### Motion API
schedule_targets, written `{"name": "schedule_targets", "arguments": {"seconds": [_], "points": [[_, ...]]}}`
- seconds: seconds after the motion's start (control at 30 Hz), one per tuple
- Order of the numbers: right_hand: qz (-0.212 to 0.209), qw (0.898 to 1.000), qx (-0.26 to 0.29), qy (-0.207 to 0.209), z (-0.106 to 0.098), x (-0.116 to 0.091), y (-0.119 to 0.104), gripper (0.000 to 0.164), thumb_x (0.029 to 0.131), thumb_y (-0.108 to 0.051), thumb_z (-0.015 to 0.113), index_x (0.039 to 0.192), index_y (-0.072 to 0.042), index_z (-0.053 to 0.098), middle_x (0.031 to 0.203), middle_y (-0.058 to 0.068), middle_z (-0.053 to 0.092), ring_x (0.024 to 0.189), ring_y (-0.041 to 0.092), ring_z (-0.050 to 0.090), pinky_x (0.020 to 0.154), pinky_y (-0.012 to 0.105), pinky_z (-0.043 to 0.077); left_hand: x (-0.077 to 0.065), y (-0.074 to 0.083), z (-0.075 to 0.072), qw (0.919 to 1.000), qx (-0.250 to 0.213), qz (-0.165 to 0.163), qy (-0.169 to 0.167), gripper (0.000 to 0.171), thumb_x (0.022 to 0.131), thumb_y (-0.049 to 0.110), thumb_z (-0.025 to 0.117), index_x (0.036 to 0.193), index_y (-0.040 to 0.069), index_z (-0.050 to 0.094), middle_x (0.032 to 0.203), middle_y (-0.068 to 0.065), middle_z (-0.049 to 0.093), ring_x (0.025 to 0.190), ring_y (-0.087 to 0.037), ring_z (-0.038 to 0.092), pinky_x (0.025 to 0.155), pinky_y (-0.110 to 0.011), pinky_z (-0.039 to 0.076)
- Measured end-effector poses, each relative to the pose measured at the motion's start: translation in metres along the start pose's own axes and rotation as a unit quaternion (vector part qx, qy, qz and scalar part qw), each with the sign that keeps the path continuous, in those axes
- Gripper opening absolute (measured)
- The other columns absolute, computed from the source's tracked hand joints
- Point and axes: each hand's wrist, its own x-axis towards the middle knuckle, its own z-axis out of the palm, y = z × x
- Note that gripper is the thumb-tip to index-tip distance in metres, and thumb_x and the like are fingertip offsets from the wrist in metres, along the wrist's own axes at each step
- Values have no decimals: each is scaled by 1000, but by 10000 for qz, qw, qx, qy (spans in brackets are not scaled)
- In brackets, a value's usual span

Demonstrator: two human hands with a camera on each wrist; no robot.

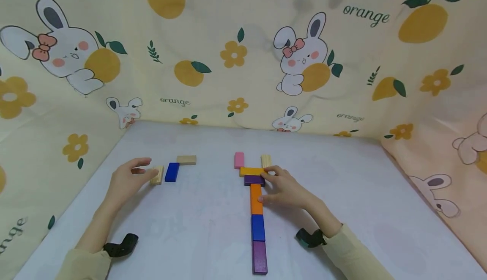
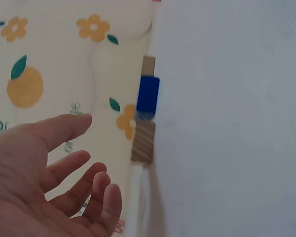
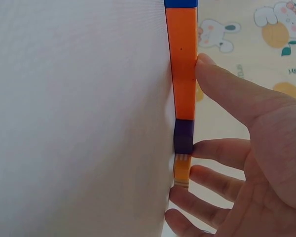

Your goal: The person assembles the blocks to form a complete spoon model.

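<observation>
My left hand (image 1: 127, 180) hovers beside a plain wooden block (image 1: 158, 177), its fingers loosely bent and holding nothing. In the left wrist view a gap shows between the fingers and that wooden block (image 2: 143, 143). Next to it lie a blue block (image 1: 172, 172) and another wooden block (image 1: 186, 160). My right hand (image 1: 287, 190) rests along the right side of a column of blocks. Its thumb touches the long orange block (image 3: 183, 64). The other fingers extend beside the dark purple block (image 3: 183, 137) and the yellow block (image 3: 181, 169), touching at the tips.
Toward me the column continues with a blue block (image 1: 258, 228) and a purple block (image 1: 260, 258). Beyond the crosswise yellow block stand a pink block (image 1: 239, 160) and a wooden block (image 1: 266, 160). A printed cloth (image 1: 213, 30) walls the white table (image 1: 205, 237).
</observation>
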Motion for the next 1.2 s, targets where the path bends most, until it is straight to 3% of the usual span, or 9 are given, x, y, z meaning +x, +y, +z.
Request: {"name": "schedule_targets", "arguments": {"seconds": [0.2,0.47,0.97,1.2], "points": [[47,10000,48,-6,-1,0,0,85,79,-54,77,144,-8,50,150,10,37,133,34,34,104,55,36,-1,-9,1,9999,-36,0,-131,67,90,41,71,137,-3,51,130,-25,56,112,-41,55,91,-53,47],[60,10000,35,0,-1,2,-2,84,79,-52,78,144,-7,50,150,10,37,133,34,34,104,54,37,3,-15,6,9984,-41,-393,-403,79,83,41,79,141,-3,46,132,-25,54,115,-40,52,95,-54,44],[-42,10000,76,-29,3,-1,1,86,79,-55,77,145,-6,49,150,11,36,133,37,34,105,57,35,1,-15,9,9977,47,-511,-441,73,83,30,81,135,-10,48,125,-28,57,109,-40,53,92,-52,44],[-67,10000,9,8,3,0,0,85,79,-53,78,144,-5,50,149,11,37,132,36,36,104,55,36,0,-16,9,9984,95,-497,-268,55,86,15,72,131,-10,52,121,-28,59,105,-38,57,90,-50,47]]}}
